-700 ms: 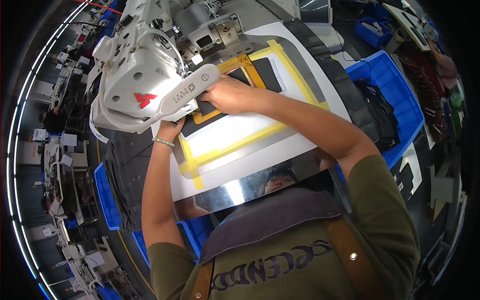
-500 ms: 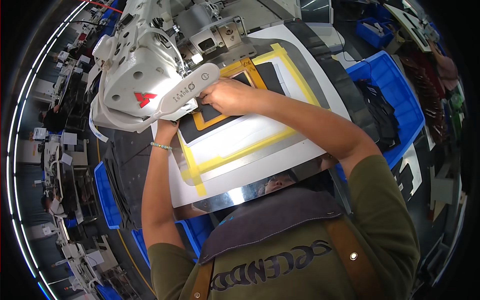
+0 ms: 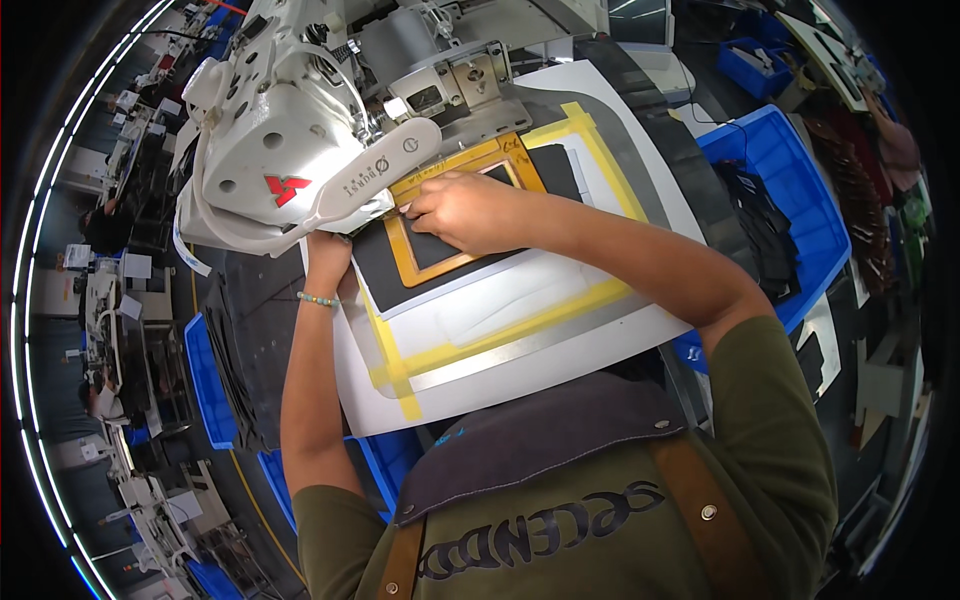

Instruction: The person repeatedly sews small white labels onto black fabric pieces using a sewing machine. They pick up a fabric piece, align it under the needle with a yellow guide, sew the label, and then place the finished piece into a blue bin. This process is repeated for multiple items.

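My right hand (image 3: pixel 470 212) rests over the opening of an amber frame (image 3: pixel 412 262), fingers bent together, tips at the frame's inner left side. What they pinch, if anything, is too small to make out. Under the frame lies a black flat piece (image 3: pixel 378 268), on a white sheet (image 3: pixel 470 408) edged with yellow tape (image 3: pixel 520 318). My left hand (image 3: pixel 328 256) is at the sheet's far left edge; the lamp and machine head hide its fingers. Close above both hands is the white sewing machine (image 3: pixel 290 150) with its lamp arm (image 3: pixel 375 172).
At right stands a blue bin (image 3: pixel 825 235) holding black pieces (image 3: pixel 755 215). Another blue bin (image 3: pixel 205 380) is at left beside dark hanging material (image 3: pixel 240 350). A metal bracket (image 3: pixel 465 85) juts from the machine beyond the frame. Other workstations line the far left.
The white sheet, black piece and amber frame have slid toward me, covering the shiny metal table edge. My right hand has moved slightly nearer and right with them.
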Motion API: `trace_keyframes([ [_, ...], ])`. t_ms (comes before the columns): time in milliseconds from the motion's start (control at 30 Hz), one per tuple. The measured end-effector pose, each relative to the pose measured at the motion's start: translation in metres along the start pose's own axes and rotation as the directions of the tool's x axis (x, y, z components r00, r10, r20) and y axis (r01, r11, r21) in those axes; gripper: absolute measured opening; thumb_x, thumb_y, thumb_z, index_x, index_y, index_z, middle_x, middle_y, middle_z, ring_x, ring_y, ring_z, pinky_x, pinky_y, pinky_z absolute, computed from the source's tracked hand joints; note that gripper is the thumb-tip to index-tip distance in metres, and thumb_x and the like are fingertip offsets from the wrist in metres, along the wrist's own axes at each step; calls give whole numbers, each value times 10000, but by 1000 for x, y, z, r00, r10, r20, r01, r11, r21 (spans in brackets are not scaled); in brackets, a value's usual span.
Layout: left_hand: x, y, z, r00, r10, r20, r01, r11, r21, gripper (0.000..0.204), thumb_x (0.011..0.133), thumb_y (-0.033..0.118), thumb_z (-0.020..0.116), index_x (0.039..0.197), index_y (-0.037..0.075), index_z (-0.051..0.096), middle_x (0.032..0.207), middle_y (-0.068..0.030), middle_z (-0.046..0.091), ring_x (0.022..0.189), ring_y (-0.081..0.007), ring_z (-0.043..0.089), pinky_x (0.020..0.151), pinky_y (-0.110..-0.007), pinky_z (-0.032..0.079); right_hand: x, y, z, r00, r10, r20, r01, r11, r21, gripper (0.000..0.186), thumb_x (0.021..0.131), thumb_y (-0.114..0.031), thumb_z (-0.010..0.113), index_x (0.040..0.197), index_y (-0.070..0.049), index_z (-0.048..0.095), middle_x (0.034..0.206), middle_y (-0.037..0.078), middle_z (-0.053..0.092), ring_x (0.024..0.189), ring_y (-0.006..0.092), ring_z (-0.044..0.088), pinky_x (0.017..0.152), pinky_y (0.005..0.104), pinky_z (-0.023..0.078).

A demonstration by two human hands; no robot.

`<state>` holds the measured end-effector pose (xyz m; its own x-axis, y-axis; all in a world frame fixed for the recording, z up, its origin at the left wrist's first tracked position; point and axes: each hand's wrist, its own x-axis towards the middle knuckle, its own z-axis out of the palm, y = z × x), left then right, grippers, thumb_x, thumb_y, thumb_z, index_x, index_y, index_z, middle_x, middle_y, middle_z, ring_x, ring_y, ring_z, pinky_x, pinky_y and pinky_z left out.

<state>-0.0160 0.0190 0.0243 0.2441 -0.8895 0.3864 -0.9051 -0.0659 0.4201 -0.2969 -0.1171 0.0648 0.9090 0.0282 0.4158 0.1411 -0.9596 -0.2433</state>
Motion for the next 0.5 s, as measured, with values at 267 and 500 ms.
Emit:
trace_keyframes([
  [267,-41,85,-52,987,79,138,-83,996,22,248,924,19,595,1149,-28,689,1185,-198,654,1153,-399,592,979,-415,478,-58,3,-65,932,348,104,-319,921,-223,235,880,-78,671,1092,-10,745,1220,95,707,1152,249,630,1002,383,498],
  [500,-42,145,-33,906,385,174,-401,914,66,255,881,9,685,1136,15,704,1199,-132,693,1200,-343,623,991,-434,508,-81,-8,-41,984,178,-17,-168,889,-426,190,821,-63,645,992,-21,715,1149,114,692,1071,241,631,842,340,508],
])
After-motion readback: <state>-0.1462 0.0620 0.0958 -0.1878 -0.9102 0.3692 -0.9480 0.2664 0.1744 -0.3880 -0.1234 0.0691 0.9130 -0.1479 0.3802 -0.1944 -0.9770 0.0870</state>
